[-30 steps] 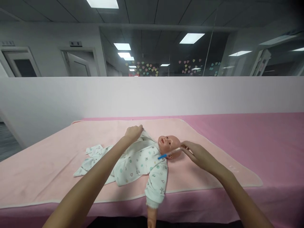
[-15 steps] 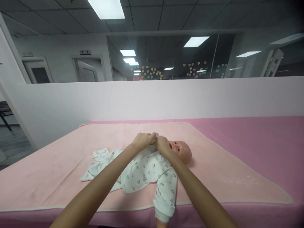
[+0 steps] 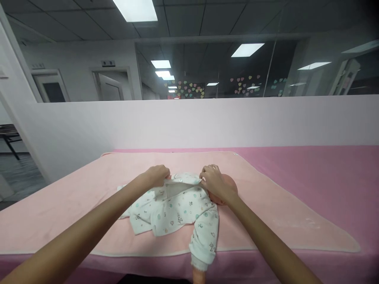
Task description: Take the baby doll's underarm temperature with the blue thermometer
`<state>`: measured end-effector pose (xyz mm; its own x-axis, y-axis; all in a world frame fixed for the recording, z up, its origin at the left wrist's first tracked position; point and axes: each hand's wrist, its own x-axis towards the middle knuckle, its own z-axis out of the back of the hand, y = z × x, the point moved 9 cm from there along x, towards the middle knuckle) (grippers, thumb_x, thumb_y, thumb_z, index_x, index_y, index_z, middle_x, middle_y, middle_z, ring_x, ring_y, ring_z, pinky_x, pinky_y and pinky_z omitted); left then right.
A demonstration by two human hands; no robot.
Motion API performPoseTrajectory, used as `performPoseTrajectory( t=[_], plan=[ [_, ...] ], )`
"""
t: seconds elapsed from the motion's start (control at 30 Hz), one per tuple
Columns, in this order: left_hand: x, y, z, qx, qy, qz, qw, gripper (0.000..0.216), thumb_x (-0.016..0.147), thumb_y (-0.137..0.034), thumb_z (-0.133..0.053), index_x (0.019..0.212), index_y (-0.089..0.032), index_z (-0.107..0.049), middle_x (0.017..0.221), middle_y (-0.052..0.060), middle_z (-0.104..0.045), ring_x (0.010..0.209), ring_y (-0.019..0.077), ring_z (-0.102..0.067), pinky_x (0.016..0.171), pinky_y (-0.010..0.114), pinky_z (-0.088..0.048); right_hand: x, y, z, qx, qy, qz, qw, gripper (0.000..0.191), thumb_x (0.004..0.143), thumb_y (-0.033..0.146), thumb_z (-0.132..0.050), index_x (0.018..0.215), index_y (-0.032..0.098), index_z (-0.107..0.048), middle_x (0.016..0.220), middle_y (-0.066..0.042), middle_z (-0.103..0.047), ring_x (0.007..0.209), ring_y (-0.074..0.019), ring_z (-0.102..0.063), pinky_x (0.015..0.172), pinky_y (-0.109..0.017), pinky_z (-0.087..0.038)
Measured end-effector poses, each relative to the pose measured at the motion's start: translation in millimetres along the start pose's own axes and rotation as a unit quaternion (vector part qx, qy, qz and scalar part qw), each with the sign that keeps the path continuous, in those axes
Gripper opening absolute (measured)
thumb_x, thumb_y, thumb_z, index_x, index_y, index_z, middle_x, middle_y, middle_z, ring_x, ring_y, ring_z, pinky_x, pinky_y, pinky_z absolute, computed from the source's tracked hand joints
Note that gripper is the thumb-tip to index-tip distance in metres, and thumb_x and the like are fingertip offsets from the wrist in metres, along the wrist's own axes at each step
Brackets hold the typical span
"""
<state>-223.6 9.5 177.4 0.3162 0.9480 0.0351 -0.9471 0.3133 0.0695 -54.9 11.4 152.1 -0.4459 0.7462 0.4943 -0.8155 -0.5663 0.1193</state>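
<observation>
A baby doll lies on its back, its head to the right and partly covered by my right hand. It wears a white printed baby romper; the near sleeve reaches toward the front edge, with the doll's arm coming out of the cuff. My left hand is closed on the romper's front edge, near the doll's middle. At the neck side, my right hand pinches the other end of this edge. Between both hands the edge is stretched and lifted, with a gap beneath it.
A peach blanket lies under the doll on a pink padded surface. Behind it runs a low white wall with glass above. A dark-legged piece of furniture stands far left.
My hands, close together over the doll's chest before, have moved apart, the left one leftward and the right one slightly right. The romper's front edge is now drawn out between them.
</observation>
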Motion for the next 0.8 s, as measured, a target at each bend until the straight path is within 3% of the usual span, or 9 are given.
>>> performPoseTrajectory(
  t=[0.1, 0.17, 0.2, 0.27, 0.33, 0.4, 0.47, 0.63, 0.8],
  plan=[
    [-14.8, -14.7, -24.1, -0.038, 0.137, 0.0, 0.99, 0.015, 0.041, -0.013, -0.068, 0.051, -0.02, -0.059, 0.053, 0.002, -0.057, 0.054, 0.0201, -0.055, 0.058, 0.034, -0.045, -20.6, 10.7, -4.8, -0.058, -0.023, 0.058, 0.996, 0.02, 0.079, 0.015, -0.047, 0.073, 0.02, -0.064, 0.092, -0.007, -0.06, 0.093, -0.0202, -0.05, 0.098, -0.043, -0.021],
    [-20.7, -24.5, -43.1, -0.077, 0.247, -0.007, 0.966, 0.014, 0.043, -0.022, -0.07, 0.055, -0.022, -0.062, 0.052, 0.002, -0.059, 0.047, 0.0192, -0.054, 0.052, 0.033, -0.044, -30.0, 10.5, -7.3, -0.062, -0.047, 0.061, 0.995, 0.021, 0.079, 0.014, -0.046, 0.072, 0.021, -0.064, 0.097, -0.006, -0.06, 0.095, -0.0202, -0.05, 0.1, -0.044, -0.018],
    [-18.3, -28.5, -48.0, -0.1, 0.271, -0.018, 0.957, 0.015, 0.048, -0.03, -0.07, 0.059, -0.022, -0.064, 0.055, 0.002, -0.061, 0.046, 0.0189, -0.055, 0.051, 0.032, -0.044, -32.7, 8.0, -6.7, -0.053, -0.064, 0.054, 0.995, 0.023, 0.08, 0.013, -0.044, 0.072, 0.022, -0.064, 0.1, -0.006, -0.06, 0.097, -0.02, -0.05, 0.1, -0.044, -0.019],
    [2.9, -30.7, -46.6, -0.142, 0.219, -0.044, 0.964, 0.023, 0.061, -0.045, -0.061, 0.067, -0.023, -0.065, 0.067, 0.004, -0.066, 0.053, 0.0189, -0.058, 0.052, 0.03, -0.043, -34.2, -1.4, -2.3, -0.021, -0.103, 0.026, 0.994, 0.024, 0.082, 0.015, -0.041, 0.075, 0.022, -0.063, 0.102, -0.005, -0.06, 0.097, -0.0193, -0.05, 0.098, -0.041, -0.025],
    [34.7, -19.1, -34.0, -0.16, 0.04, -0.037, 0.986, 0.034, 0.073, -0.051, -0.047, 0.074, -0.021, -0.064, 0.077, 0.006, -0.067, 0.066, 0.0197, -0.06, 0.059, 0.029, -0.043, -31.7, -16.9, 2.9, 0.022, -0.127, -0.018, 0.992, 0.024, 0.083, 0.019, -0.039, 0.081, 0.023, -0.063, 0.099, -0.005, -0.062, 0.092, -0.0186, -0.052, 0.09, -0.036, -0.033],
    [56.5, 5.6, -37.1, -0.17, -0.108, 0.042, 0.979, 0.039, 0.08, -0.049, -0.036, 0.089, -0.021, -0.061, 0.093, 0.007, -0.066, 0.084, 0.0215, -0.06, 0.07, 0.029, -0.043, -27.6, -37.0, 6.7, 0.075, -0.134, -0.074, 0.985, 0.024, 0.084, 0.025, -0.039, 0.087, 0.023, -0.063, 0.093, -0.005, -0.064, 0.087, -0.0184, -0.055, 0.081, -0.032, -0.038],
    [73.7, 12.7, -63.1, -0.173, -0.122, 0.058, 0.976, 0.041, 0.081, -0.048, -0.036, 0.1, -0.019, -0.057, 0.108, 0.01, -0.06, 0.1, 0.0243, -0.054, 0.081, 0.032, -0.04, -23.8, -56.8, 7.3, 0.139, -0.13, -0.118, 0.975, 0.027, 0.084, 0.031, -0.038, 0.092, 0.022, -0.063, 0.092, -0.004, -0.065, 0.085, -0.0182, -0.056, 0.076, -0.03, -0.04],
    [86.2, 23.5, -105.2, -0.207, -0.083, 0.073, 0.972, 0.049, 0.082, -0.056, -0.026, 0.084, -0.017, -0.056, 0.09, 0.01, -0.063, 0.084, 0.0233, -0.058, 0.076, 0.032, -0.041, -22.7, -104.2, -10.5, 0.253, -0.091, -0.208, 0.94, 0.029, 0.081, 0.039, -0.042, 0.083, 0.022, -0.065, 0.092, -0.003, -0.066, 0.086, -0.0187, -0.058, 0.076, -0.03, -0.041],
    [86.0, 34.7, -113.6, -0.229, -0.041, 0.081, 0.969, 0.056, 0.079, -0.062, -0.023, 0.09, -0.018, -0.056, 0.095, 0.01, -0.063, 0.088, 0.0243, -0.057, 0.076, 0.032, -0.041, -31.4, -137.2, -37.8, 0.465, -0.089, -0.26, 0.841, 0.03, 0.073, 0.041, -0.051, 0.087, 0.019, -0.066, 0.099, -0.004, -0.066, 0.095, -0.0198, -0.057, 0.085, -0.031, -0.041]
  ],
)
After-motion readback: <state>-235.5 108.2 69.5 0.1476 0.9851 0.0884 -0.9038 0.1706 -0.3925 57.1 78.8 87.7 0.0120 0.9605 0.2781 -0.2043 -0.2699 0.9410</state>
